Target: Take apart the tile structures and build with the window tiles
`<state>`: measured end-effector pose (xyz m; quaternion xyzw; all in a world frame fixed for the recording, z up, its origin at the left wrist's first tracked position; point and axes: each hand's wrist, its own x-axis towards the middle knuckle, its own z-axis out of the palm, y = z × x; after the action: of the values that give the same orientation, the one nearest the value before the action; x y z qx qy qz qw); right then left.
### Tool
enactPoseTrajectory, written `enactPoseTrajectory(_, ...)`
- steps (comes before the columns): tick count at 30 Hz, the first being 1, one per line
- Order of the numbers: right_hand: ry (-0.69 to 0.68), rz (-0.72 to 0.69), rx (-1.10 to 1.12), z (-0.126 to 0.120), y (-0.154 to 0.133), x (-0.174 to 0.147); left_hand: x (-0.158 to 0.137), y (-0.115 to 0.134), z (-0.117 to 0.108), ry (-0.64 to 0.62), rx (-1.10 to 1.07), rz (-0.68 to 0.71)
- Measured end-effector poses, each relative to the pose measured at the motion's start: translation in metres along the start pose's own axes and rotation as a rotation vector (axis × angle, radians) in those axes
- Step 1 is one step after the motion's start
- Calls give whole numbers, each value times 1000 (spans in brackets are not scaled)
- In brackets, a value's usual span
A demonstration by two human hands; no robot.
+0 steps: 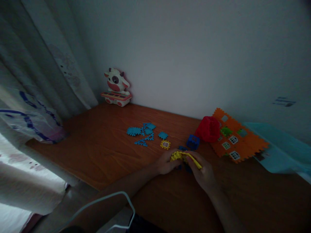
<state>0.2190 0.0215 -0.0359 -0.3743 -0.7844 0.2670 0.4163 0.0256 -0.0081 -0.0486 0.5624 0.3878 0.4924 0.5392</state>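
Yellow plastic is sitting between both hands, low over the near part of the brown tabletop (114, 155): the left hand (167, 162) is pinching a toothed yellow piece (176, 156) between thumb and fingers, while the right hand (203, 172) is gripping a slanted yellow panel (194, 160), presumably so the two are steadying each other; whether they are joined, I cannot tell. Dark blue parts (182, 148) are showing around the fingers, partly hidden. Just beyond, a yellow window tile (165, 144) and light-blue pieces (134, 131) are lying flat, and a blue cube (193, 141) is standing near the right hand. Farther right, a red object (208, 129) is partly covering an orange panel (245, 147), and a pale cable (121, 193) is crossing before the left forearm (136, 176).
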Motion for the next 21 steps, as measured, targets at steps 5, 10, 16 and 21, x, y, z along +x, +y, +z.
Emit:
enactPoseTrajectory(5, -57, -221, -211, 20, 2, -8, 6, -4, -1, 138, -202, -31)
enactPoseTrajectory(10, -33, -201, -202, 18, 3, -6, 10, -9, -5, 82, -308, -104)
enactPoseTrajectory(16, -64, 317, 164, -16, -4, 3, 5, 9, -13, -192, -186, -168)
enactPoseTrajectory(21, 1, 644, 526, -23, 4, 4, 5, 12, -17, -347, -469, -292)
